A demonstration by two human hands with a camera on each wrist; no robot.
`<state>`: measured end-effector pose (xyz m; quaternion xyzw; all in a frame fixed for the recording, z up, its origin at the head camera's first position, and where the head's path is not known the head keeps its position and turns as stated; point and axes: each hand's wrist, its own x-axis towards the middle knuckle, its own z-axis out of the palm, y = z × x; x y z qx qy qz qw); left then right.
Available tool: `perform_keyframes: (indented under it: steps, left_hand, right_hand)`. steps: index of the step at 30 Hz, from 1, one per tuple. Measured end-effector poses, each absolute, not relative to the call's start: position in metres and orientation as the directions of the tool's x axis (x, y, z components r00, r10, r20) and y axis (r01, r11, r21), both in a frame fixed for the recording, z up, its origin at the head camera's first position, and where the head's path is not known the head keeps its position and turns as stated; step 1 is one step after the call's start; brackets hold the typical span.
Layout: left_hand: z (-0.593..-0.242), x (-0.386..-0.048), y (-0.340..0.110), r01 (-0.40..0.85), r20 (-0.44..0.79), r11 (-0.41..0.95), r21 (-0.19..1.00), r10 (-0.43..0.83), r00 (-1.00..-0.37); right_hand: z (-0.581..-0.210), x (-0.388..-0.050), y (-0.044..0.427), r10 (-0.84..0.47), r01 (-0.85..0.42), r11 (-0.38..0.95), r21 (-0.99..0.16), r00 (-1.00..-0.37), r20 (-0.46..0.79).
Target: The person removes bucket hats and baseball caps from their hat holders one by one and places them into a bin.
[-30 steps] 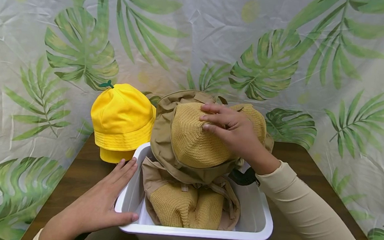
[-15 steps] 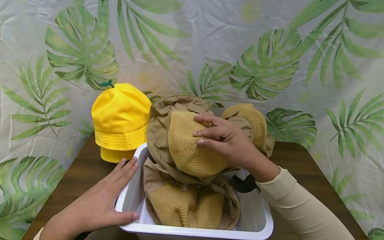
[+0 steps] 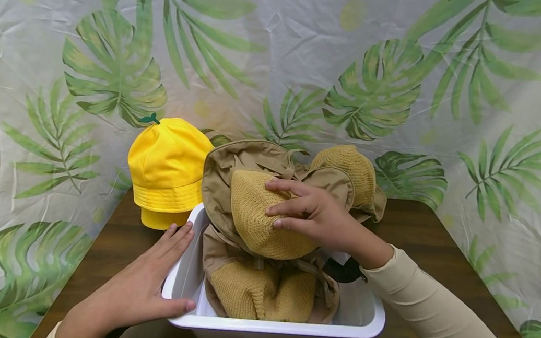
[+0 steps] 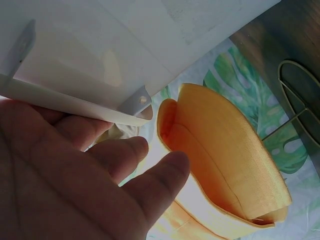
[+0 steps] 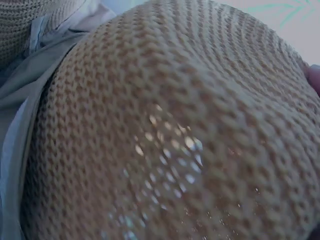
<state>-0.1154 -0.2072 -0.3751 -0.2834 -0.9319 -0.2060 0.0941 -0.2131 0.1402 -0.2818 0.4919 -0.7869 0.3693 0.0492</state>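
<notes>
In the head view my right hand (image 3: 316, 214) holds a tan sun hat (image 3: 254, 204) by its knitted crown, the fingers spread over it. The hat tilts with its crown toward me above the white plastic tub (image 3: 353, 332). Another tan hat (image 3: 238, 287), knitted with a fabric brim, lies in the tub. Against the tub's left side rests my left hand (image 3: 140, 280), fingers extended along the outside, thumb by the front corner. The right wrist view is filled by the knitted crown (image 5: 150, 100); most of my right hand is out of that view.
A yellow bucket hat (image 3: 172, 162) with a green sprout stands on the dark table (image 3: 416, 237), left of the tub. Behind right sits a further knitted hat (image 3: 348, 166). The left wrist view shows a wire stand (image 4: 302, 102). A leaf-print cloth (image 3: 288, 44) hangs behind.
My right hand has lowered the tan hat toward me and slightly left, uncovering more of the hat behind at right. My left hand stays against the tub.
</notes>
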Motion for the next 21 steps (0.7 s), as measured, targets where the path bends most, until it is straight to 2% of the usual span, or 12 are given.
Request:
perform_keyframes:
  steps: [5, 13, 21]
  left_hand:
    - [-0.3743, -0.1149, -0.2071, 0.57, 0.296, 0.752, 0.331, 0.491, -0.819]
    - [-0.3751, -0.1153, -0.2069, 0.575, 0.301, 0.743, 0.342, 0.493, -0.816]
    - [-0.3757, -0.1155, -0.2075, 0.574, 0.302, 0.744, 0.343, 0.491, -0.817]
  right_hand:
    - [-0.2837, -0.2134, 0.1405, -0.765, -0.842, 0.242, -0.481, -0.471, 0.439]
    - [-0.2865, -0.2145, 0.1438, -0.798, -0.854, 0.21, -0.475, -0.431, 0.421]
    - [-0.286, -0.2107, 0.1467, -0.856, -0.831, 0.223, -0.509, -0.417, 0.307]
